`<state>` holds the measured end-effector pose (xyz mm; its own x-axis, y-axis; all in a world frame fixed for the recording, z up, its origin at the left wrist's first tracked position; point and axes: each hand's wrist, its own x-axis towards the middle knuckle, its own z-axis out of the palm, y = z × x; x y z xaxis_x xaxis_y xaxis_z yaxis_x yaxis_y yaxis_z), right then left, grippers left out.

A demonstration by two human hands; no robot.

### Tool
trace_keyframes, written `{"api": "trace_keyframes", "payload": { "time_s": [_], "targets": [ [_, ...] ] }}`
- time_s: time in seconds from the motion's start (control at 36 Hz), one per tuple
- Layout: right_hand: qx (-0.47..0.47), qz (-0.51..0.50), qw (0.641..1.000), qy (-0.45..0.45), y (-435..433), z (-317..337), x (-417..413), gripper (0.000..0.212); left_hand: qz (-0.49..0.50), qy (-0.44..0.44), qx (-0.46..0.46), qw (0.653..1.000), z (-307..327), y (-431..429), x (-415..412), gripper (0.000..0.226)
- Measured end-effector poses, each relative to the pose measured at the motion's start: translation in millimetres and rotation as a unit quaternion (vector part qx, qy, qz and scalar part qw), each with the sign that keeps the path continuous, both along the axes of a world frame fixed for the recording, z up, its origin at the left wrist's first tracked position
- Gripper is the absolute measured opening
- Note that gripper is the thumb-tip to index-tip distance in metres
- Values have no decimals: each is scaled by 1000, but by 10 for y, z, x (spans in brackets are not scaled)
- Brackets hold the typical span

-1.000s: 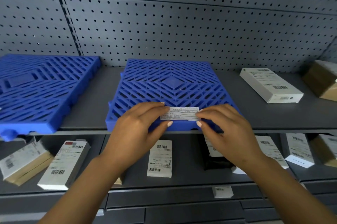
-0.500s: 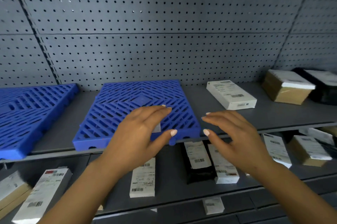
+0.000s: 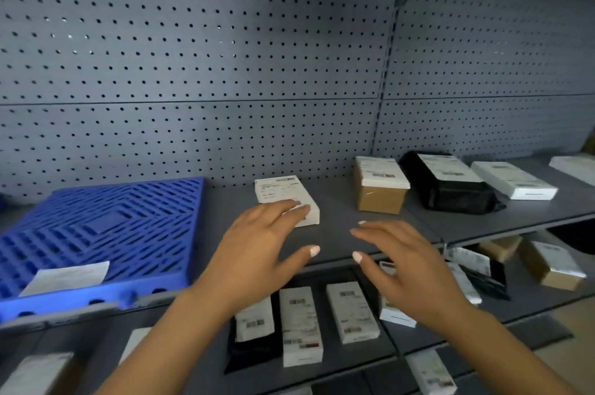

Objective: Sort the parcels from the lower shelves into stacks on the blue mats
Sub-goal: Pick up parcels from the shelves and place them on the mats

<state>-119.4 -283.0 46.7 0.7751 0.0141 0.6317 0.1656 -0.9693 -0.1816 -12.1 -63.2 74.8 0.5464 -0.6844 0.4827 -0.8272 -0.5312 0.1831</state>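
A blue lattice mat lies on the upper shelf at the left, with a white paper label on its front edge. My left hand hovers open right of the mat, its fingertips over the near end of a white parcel; whether they touch it I cannot tell. Spread and empty, my right hand hangs over the shelf's front edge. On the lower shelf lie white parcels and a black one.
Further right on the upper shelf stand a brown box, a black pouch and a white box. Brown and white parcels sit on the lower shelf at the right. Grey pegboard backs the shelves.
Both hands let go of the paper label, which now lies on the mat's front edge. My view and hands swung right, toward the white parcel beside the mat.
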Motion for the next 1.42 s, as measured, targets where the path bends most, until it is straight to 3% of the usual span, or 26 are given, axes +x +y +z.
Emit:
{"api": "trace_keyframes", "payload": {
  "time_s": [0.14, 0.31, 0.44, 0.67, 0.83, 1.0, 1.08, 1.28, 1.42],
  "targets": [
    [9, -20, 999, 30, -457, 55, -28, 45, 42, 34, 32, 998, -48, -437, -37, 82],
    [9, -50, 998, 48, -777, 128, 163, 49, 153, 76, 119, 978, -128, -830, 154, 71],
    [-2, -67, 996, 61, -970, 104, 486, 53, 200, 87, 130, 967, -184, -1144, 466, 71],
    [-60, -133, 980, 134, -1084, 84, 1030, 66, 220, 119, 150, 957, -305, -1370, 781, 71],
    [-34, -173, 973, 147, -1121, 64, 1314, 74, 243, 103, 169, 949, -389, -1314, 846, 63],
    [-92, -167, 975, 116, -1116, -34, 1402, 50, 248, 138, 198, 938, -411, -1272, 852, 60],
    [-75, -158, 979, 105, -1139, -86, 1396, 45, 249, 142, 200, 937, -426, -1254, 847, 59],
    [-87, -134, 984, 74, -1187, -202, 1381, 57, 251, 77, 198, 944, -491, -1224, 827, 56],
    [-81, -122, 986, 77, -1197, -167, 1406, 51, 266, 68, 161, 948, -530, -1236, 802, 55]
  ]
}}
